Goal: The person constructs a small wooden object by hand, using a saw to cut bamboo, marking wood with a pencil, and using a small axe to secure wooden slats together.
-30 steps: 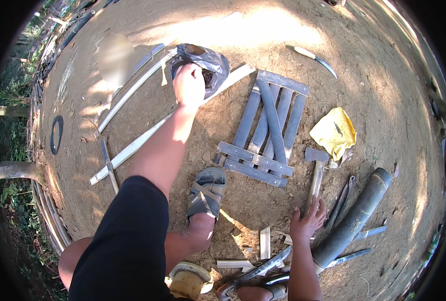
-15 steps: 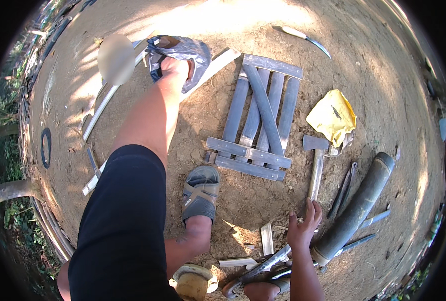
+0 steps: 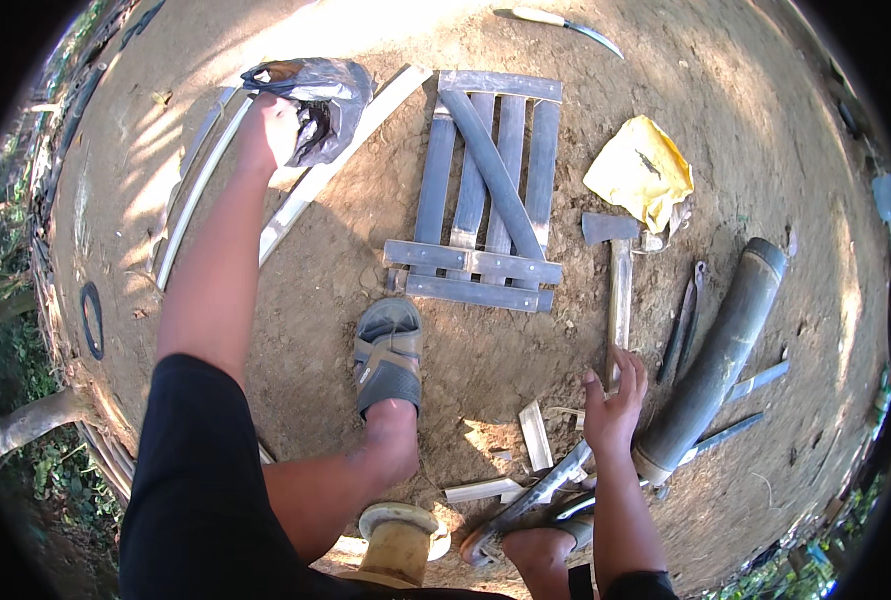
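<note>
My left hand point(image 3: 269, 122) grips the edge of a dark plastic bag point(image 3: 337, 88) at the far left, its fingertips partly hidden. The bag's mouth gapes, with dark contents inside that I cannot make out. Lower right, my right hand point(image 3: 615, 402) has its fingers apart beside the lower end of an axe's wooden handle point(image 3: 620, 290); whether they touch it I cannot tell. The axe lies on the dirt, head away from me. A slatted bamboo panel point(image 3: 510, 165) with crosspieces and one diagonal slat lies in the middle.
Right of the axe lie pliers point(image 3: 687, 320) and a thick bamboo tube point(image 3: 715, 365). A crumpled yellow bag point(image 3: 645, 170) sits beyond the axe head. A curved knife point(image 3: 565, 23) lies farthest off. Long pale strips point(image 3: 340, 160) run near the plastic bag. My sandalled foot point(image 3: 389, 355) is below the panel.
The whole view has shifted, so most ground things appear higher and further left. My left hand and the plastic bag have moved left in the picture. My right hand stays by the axe handle.
</note>
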Available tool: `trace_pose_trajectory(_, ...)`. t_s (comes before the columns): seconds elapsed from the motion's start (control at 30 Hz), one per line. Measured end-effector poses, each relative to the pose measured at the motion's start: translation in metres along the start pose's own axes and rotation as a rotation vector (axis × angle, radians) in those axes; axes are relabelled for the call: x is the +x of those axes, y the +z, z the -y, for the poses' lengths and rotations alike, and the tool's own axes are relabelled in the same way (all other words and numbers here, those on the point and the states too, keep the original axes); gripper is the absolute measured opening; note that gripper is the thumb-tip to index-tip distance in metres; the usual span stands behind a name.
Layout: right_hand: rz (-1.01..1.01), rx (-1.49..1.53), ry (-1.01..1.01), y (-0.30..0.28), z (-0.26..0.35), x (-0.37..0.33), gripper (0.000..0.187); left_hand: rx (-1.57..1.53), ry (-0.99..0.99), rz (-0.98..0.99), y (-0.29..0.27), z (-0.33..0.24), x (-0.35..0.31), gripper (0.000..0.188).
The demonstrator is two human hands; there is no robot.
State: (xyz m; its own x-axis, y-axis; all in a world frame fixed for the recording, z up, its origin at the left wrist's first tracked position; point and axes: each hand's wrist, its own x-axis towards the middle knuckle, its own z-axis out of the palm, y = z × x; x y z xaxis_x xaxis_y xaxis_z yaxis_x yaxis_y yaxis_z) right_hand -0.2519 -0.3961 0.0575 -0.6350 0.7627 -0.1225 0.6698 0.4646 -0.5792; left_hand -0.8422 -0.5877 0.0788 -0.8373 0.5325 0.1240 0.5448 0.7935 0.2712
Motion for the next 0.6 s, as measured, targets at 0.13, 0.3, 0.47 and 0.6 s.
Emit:
trace_pose_trajectory(0.13, -0.029, 0.021, 0.019, -0.02, 0.013, -0.012, 0.054, -0.832, -0.5, -0.175, -0.042, -0.04, -0.079, 0.013)
trace_pose_trajectory(0.3, -0.02, 0.079, 0.074, -0.047, 0.046, -0.023, 0.05, -1.692, -0.241, -0.075, -0.03, -0.103, -0.165, 0.035)
trace_pose_trajectory(0.47, -0.035, 0.11, 0.067, -0.06, 0.059, -0.044, 0.047, -1.425, -0.361, 0.155, -0.018, -0.215, -0.196, 0.023)
trace_pose_trajectory(0.6, -0.046, 0.157, 0.008, -0.047, 0.046, -0.058, 0.045, -1.359, -0.261, 0.203, 0.027, -0.244, -0.192, 0.019)
